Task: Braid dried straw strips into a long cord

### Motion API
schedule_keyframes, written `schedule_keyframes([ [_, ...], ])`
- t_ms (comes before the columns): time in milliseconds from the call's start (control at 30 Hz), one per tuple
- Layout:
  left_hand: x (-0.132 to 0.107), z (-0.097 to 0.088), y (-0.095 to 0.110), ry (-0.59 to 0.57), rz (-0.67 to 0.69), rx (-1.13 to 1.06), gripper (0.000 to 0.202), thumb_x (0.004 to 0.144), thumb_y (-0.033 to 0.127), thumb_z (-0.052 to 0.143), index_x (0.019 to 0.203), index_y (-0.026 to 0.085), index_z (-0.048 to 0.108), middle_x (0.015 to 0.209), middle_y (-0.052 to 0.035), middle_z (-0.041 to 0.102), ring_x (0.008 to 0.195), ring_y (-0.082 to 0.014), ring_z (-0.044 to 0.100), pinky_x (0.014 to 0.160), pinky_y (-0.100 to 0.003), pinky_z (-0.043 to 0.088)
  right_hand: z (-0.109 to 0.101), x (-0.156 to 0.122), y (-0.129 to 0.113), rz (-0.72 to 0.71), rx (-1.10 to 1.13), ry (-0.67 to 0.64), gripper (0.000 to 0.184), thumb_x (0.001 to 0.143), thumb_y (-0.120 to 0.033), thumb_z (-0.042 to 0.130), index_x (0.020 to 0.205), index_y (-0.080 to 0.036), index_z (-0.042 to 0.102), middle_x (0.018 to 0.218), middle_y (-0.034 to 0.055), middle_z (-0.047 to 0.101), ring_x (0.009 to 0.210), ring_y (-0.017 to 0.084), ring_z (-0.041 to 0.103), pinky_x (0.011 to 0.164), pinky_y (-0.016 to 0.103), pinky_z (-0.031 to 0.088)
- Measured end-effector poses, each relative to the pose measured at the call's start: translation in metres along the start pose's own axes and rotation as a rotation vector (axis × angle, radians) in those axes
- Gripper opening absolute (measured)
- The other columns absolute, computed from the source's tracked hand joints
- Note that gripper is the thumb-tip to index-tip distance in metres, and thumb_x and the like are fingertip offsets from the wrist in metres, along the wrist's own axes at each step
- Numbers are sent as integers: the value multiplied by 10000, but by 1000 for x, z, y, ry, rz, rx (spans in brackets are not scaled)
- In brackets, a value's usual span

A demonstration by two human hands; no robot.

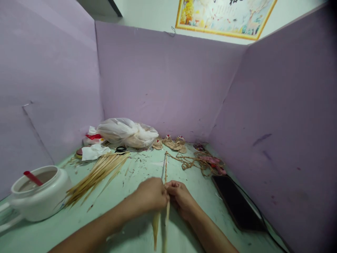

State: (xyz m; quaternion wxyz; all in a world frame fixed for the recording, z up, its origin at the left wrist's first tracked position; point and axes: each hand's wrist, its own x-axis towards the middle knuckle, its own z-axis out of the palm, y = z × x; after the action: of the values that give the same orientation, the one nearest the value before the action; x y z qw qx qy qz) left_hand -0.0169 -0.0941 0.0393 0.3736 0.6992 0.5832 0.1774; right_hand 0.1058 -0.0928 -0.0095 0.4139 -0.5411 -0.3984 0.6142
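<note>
In the middle of the table, my left hand [152, 195] and my right hand [181, 197] meet at the near end of a thin braided straw cord [166, 168]. The fingers of both are closed on it. From my hands the cord runs away from me, then bends right into a loose tangle of cord [188, 161]. Loose flat straw strips [156, 230] hang below my hands toward the front edge. Exactly which strands each hand pinches is hidden by the fingers.
Left lie a fan of dry straw strips [98, 175], black scissors [121, 149], a tissue [95, 151] and a white pot [42, 196] with a red stick. Behind are a plastic bag [126, 133] and woven straw pieces [173, 143]. A black phone [238, 203] lies right. Purple panels [168, 80] enclose the table.
</note>
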Motion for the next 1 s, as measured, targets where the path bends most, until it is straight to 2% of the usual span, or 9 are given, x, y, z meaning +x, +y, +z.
schedule_keyframes([
  [33,5,-6,-1,49,8,67,147,541,217,561,440,145,481,437,-31,456,569,-189,525,506,-240,301,-1,0,0,-4,-7,-19,85,524,-217,526,539,-157,468,370,-74,374,335,38,253,380,207,128],
  [100,14,-13,-4,46,-78,-48,124,612,236,513,649,135,575,457,-9,488,449,-143,492,449,-226,296,-1,0,0,-22,-18,-52,137,545,-262,554,527,-157,469,365,-70,381,337,42,273,386,208,148],
  [167,22,-11,-8,-129,-184,-291,162,642,217,493,744,120,573,475,-3,510,381,-108,456,401,-206,284,-2,1,1,-48,-3,-80,183,553,-299,580,533,-156,469,383,-57,422,349,51,316,396,209,181],
  [233,27,-4,-12,-330,-245,-494,125,653,217,511,670,98,549,479,-11,514,355,-81,435,372,-189,280,-3,3,2,-71,28,-114,208,544,-307,609,541,-151,473,413,-40,470,377,62,375,418,211,230],
  [333,31,3,-19,-446,-237,-639,195,679,258,535,601,78,533,466,-13,504,342,-63,433,349,-175,296,-7,3,-1,-93,57,-167,223,535,-300,641,550,-139,488,470,-13,531,434,74,441,465,212,287],
  [467,37,-3,-30,-611,-186,-755,263,718,309,523,711,52,582,539,-39,553,394,-72,496,367,-169,357,-14,1,-6,-58,48,-230,228,554,-305,642,542,-134,492,490,-8,545,422,64,425,444,203,269],
  [700,38,0,-34,-516,-90,-696,240,643,298,625,700,67,593,496,-3,535,357,-46,451,335,-152,305,-17,-1,-9,-12,39,-210,208,566,-279,642,524,-135,498,432,-31,506,375,49,378,411,195,234],
  [900,36,7,-28,-406,-87,-544,131,645,218,547,621,91,570,437,0,514,316,-67,435,302,-165,294,-16,-2,-9,-24,66,-222,183,577,-264,644,550,-119,534,479,-26,536,370,26,343,418,185,228],
  [1000,35,8,-24,-343,-89,-466,93,623,165,498,572,102,542,419,-4,501,308,-78,430,300,-174,289,-17,-2,-9,-55,74,-229,175,553,-252,657,573,-115,549,525,-1,573,425,46,423,456,188,282],
])
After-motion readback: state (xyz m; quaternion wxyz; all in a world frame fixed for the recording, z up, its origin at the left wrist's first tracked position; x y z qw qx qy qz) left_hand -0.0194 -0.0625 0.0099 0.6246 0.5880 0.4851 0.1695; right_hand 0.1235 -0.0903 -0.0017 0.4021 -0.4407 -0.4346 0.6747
